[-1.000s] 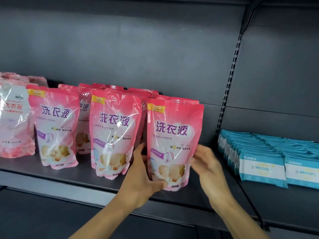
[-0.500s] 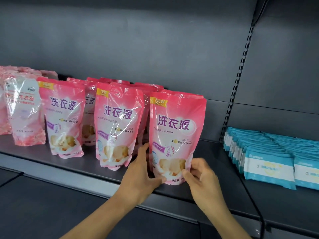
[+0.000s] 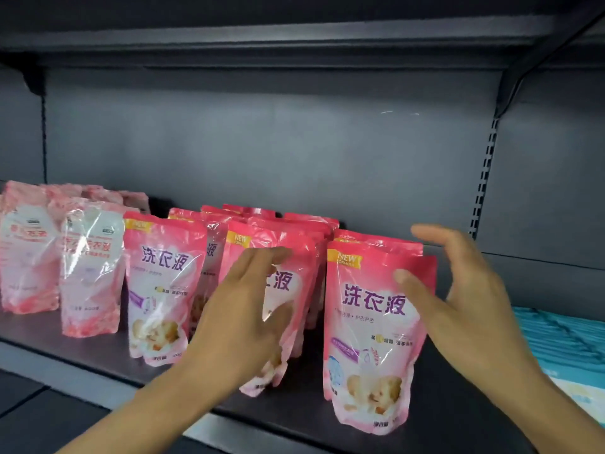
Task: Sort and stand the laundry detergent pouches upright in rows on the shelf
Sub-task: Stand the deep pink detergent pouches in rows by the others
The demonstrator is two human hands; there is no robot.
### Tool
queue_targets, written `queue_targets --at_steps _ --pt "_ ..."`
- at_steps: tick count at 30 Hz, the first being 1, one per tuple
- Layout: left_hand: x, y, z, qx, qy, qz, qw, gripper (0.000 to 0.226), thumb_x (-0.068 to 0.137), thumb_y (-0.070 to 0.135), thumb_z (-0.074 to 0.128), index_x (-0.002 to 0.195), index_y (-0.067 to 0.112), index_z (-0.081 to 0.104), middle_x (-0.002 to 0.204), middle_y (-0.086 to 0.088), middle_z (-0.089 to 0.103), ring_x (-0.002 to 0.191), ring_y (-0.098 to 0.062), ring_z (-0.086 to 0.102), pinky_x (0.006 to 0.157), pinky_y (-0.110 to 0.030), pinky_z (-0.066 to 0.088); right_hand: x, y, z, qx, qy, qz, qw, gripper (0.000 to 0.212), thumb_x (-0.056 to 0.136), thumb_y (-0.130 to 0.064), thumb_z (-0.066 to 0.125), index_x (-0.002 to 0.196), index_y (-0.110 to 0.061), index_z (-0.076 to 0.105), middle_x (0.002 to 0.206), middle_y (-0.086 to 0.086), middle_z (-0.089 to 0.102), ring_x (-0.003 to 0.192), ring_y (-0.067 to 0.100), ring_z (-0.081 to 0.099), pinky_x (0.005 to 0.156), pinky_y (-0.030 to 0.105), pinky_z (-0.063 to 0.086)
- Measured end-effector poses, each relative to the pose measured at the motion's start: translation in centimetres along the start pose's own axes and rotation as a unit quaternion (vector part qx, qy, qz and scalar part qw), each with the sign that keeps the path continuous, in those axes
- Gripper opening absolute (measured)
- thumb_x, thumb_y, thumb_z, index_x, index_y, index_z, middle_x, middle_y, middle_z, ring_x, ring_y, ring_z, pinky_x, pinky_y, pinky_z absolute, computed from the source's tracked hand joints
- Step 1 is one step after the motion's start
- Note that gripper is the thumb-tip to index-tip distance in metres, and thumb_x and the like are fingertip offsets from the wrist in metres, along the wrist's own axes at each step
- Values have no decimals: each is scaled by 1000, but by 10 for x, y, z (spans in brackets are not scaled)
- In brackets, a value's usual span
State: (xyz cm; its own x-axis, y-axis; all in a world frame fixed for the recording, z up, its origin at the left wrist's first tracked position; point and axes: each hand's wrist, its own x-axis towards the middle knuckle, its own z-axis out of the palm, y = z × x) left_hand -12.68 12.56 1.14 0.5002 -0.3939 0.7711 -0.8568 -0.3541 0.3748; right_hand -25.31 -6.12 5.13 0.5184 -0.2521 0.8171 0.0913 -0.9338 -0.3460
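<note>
Both hands (image 3: 239, 322) (image 3: 471, 309) off front pouch (image 3: 373, 335) since; fingers apart; 3 front-row pouches upright.

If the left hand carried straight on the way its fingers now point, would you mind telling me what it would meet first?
Most likely the middle front pouch: the left hand, fingers spread and holding nothing, points up and into the shelf right in front of that pouch. Whether it already touches is unclear, as the single blurred view hides depth.

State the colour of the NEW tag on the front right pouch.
Yellow with white lettering, at the top left corner of the front right pouch, seen in the head view.
</note>
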Motion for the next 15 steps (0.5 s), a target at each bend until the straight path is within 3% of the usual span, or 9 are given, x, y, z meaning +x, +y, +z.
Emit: queue_targets --at_steps 3,6,11,15 --pt "37 -22 -23 19 19 48 998 40 80 8 69 116 22 59 114 9 56 106 -11 54 87 -18 36 40 -17 5 -27 -41 -28 998 29 89 -23 58 118 -27 56 114 -20 49 98 -10 40 77 0 29" --pt "80 -41 -42 33 -10 81 996 31 82 5 65 111 17 64 111 3 62 107 -16 56 84 -18 33 81 -29 22 -48 -121 -7 991 22 93 -20 54 114 -24 61 113 -17 56 107 0 49 83 12 34" --pt "147 -69 -56 79 -164 80 980 32 90 12 57 120 21 60 124 8 59 115 -10 52 78 -11 29 135 -32 66 -94 -246 43 964 21 90 -3 54 105 -12 66 109 3 67 104 16 62 97 32 46" --pt "190 -87 -49 104 -294 97 945 27 87 18 64 113 21 63 116 7 65 108 -9 58 81 -14 37 150 -31 92 -133 -310 69 939 27 86 4 58 108 -10 65 109 5 68 97 14 63 92 25 49"
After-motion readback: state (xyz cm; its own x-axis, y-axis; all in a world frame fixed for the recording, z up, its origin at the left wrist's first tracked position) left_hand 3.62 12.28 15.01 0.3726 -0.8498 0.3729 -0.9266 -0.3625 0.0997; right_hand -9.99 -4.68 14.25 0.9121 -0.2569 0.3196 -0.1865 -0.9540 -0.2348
